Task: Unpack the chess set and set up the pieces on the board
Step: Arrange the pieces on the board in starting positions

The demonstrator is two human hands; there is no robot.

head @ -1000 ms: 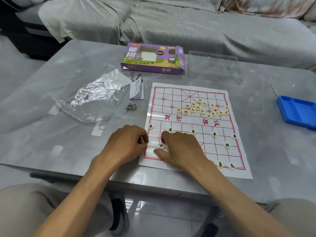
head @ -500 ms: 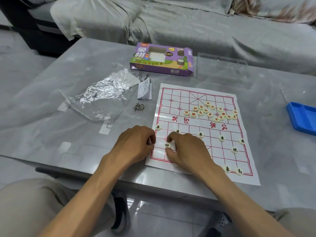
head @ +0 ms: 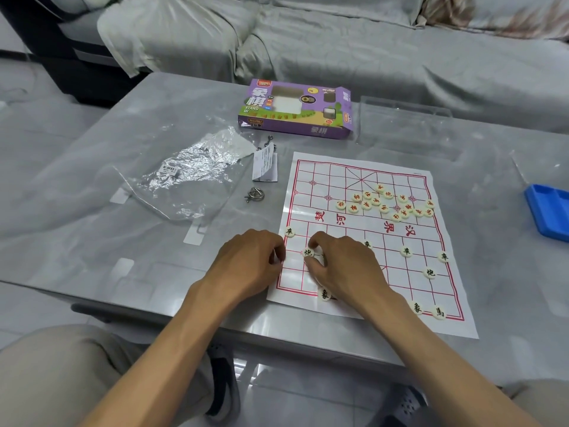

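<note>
A paper chess board [head: 338, 174] with a red grid lies on the grey table. Red-lettered pieces [head: 385, 204] sit in a loose heap on its far half. Black-lettered pieces stand singly on the near half, such as a soldier [head: 289, 232], a cannon [head: 430, 272], an elephant [head: 417, 308] and a horse [head: 438, 312]. My right hand [head: 345, 269] pinches another black cannon piece [head: 308, 252] between forefinger and thumb on the board's left side. My left hand [head: 246, 263] rests curled at the board's left edge, with a pale sliver of a piece showing between its fingers.
The purple chess box [head: 295, 109] lies behind the board, a clear plastic lid [head: 403, 124] to its right. A crumpled plastic bag [head: 191, 174], a leaflet [head: 264, 163] and a metal ring [head: 255, 195] lie to the left. A blue tray [head: 548, 211] is at the right edge.
My right hand has drawn slightly right with the cannon piece still between its fingers, uncovering a black elephant piece at the board's near edge. The left hand has stayed put.
</note>
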